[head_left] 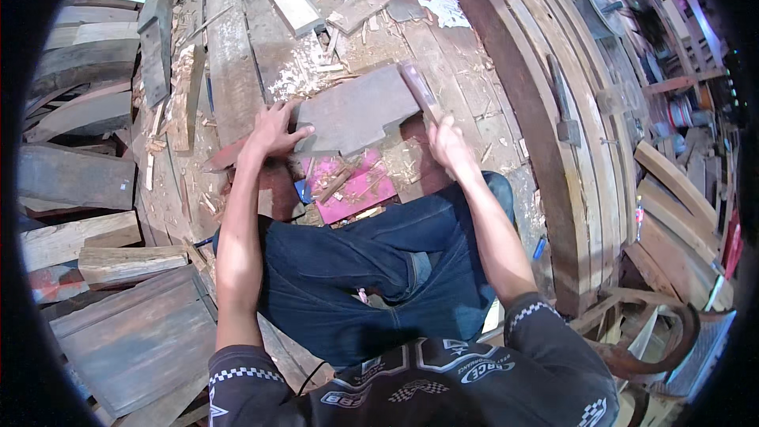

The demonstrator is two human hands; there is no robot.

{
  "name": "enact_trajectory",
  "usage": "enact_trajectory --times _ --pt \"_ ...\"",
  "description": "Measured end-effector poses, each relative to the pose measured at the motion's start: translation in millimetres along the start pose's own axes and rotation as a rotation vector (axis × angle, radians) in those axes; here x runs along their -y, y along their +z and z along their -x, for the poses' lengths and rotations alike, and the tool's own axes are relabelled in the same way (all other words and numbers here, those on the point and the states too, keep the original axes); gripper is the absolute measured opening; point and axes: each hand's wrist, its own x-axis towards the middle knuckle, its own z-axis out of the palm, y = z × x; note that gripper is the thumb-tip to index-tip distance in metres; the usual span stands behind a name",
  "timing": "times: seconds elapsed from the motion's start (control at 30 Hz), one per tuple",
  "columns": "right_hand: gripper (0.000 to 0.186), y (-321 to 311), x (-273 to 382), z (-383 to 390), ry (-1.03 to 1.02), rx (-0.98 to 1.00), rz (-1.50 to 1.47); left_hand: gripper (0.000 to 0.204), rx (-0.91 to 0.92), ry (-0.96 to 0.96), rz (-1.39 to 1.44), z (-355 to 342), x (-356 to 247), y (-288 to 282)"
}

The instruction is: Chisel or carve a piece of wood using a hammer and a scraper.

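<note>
A flat grey-brown wooden board [356, 107] with a notched near edge lies across the floor in front of my lap. My left hand [275, 130] grips its left end, thumb over the top face and fingers at the far side. In my right hand [451, 146], the closed fingers hold the near end of a narrow reddish-brown bar [419, 88], which lies along the board's right end; its exact kind is unclear. Below the board is a pink sheet [352, 199] strewn with wood splinters. A reddish, pointed piece [225, 158] shows beside my left wrist.
Wood shavings [296, 79] and offcuts litter the plank floor. To the right, a long-handled tool [563, 103] rests on thick beams [545, 182]. A white scrap [445, 13] lies ahead. Stacked boards [75, 178] crowd the left side. A small blue object [540, 248] sits by my right knee.
</note>
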Motion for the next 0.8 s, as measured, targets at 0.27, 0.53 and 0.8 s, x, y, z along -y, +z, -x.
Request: enact_trajectory --times 0.27,0.53,0.8 --pt "0.046 3 15 -21 0.006 -0.047 0.015 0.067 0.003 0.022 0.002 -3 -10 -5" --pt "0.045 7 -2 7 -0.005 -0.031 0.012 0.068 0.003 0.005 -0.02 -1 -3 -4" --pt "0.043 5 11 -5 -0.016 -0.077 0.034 0.065 0.01 -0.001 0.021 -2 -3 -5"
